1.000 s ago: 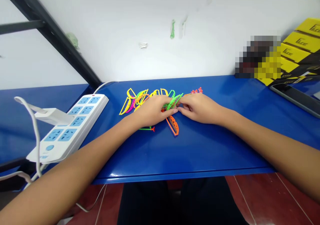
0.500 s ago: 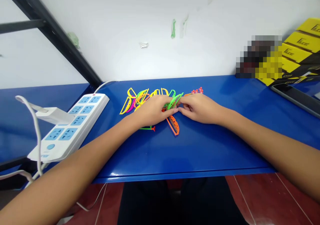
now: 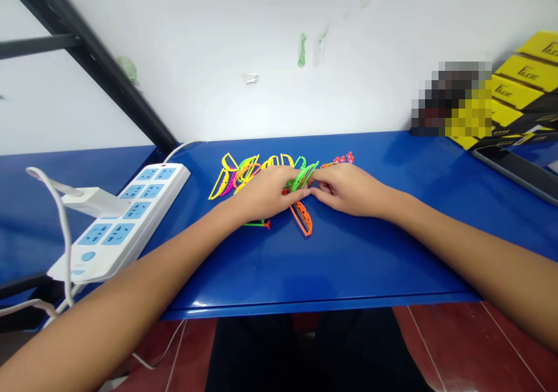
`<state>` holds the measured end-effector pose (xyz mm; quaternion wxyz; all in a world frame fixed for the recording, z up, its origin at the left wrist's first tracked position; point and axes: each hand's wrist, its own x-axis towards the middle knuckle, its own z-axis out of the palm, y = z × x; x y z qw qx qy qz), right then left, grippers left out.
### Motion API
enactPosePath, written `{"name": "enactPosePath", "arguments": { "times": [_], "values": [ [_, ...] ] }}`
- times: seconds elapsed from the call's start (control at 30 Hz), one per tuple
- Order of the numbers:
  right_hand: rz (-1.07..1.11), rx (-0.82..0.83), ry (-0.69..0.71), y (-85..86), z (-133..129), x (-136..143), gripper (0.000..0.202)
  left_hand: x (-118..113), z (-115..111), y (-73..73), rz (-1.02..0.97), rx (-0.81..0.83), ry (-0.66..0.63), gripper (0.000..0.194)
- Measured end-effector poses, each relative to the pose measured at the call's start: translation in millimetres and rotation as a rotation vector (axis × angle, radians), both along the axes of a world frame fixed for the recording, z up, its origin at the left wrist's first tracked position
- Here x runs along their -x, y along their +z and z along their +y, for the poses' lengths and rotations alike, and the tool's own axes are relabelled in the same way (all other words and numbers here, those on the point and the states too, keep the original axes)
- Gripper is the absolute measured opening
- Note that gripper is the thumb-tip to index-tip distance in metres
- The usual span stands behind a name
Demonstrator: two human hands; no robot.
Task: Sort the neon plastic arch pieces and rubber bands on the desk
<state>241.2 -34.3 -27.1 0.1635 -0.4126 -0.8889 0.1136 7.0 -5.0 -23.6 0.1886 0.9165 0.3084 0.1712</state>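
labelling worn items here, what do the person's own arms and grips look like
The bare human left grip and bare human right grip show no gloves or markings, though partly hidden. The tapering left forearm and right forearm are sleeveless in view, with no watch or bracelet.

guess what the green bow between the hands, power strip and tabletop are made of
Green bow: probably plastic, bright uniform color, thin open frame. Power strip: likely plastic, smooth white casing. Tabletop: glossy blue, reflecting light; painted metal or laminate, unclear which.
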Motion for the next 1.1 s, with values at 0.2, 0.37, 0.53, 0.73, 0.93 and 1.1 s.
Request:
{"name": "enactPosePath", "arguments": {
  "times": [0.2,0.37,0.53,0.73,0.93,1.1],
  "values": [
    [-0.016,-0.009,0.002,0.6,-0.6,1.1,0.012,-0.3,-0.5,-0.1,0.005,0.004,-0.001,0.026],
    [-0.032,-0.007,0.003,0.9,-0.6,1.7,0.009,-1.0,-1.8,1.2,0.025,0.004,0.014,0.029],
    [-0.032,-0.031,0.013,1.0,-0.6,1.6,0.009,-0.6,-1.4,1.5,0.053,-0.006,0.036,0.031],
    [-0.022,-0.022,0.024,1.0,-0.6,2.2,0.014,-0.5,-1.2,1.3,0.053,-0.012,0.017,0.030],
    [-0.044,-0.025,0.008,1.9,-1.0,3.3,0.017,-1.3,-1.3,1.1,0.063,-0.012,0.035,0.041],
    [-0.060,-0.037,0.014,2.0,-0.8,3.3,0.019,-1.1,-1.1,0.7,0.047,0.003,0.048,0.052]
  ]
}}
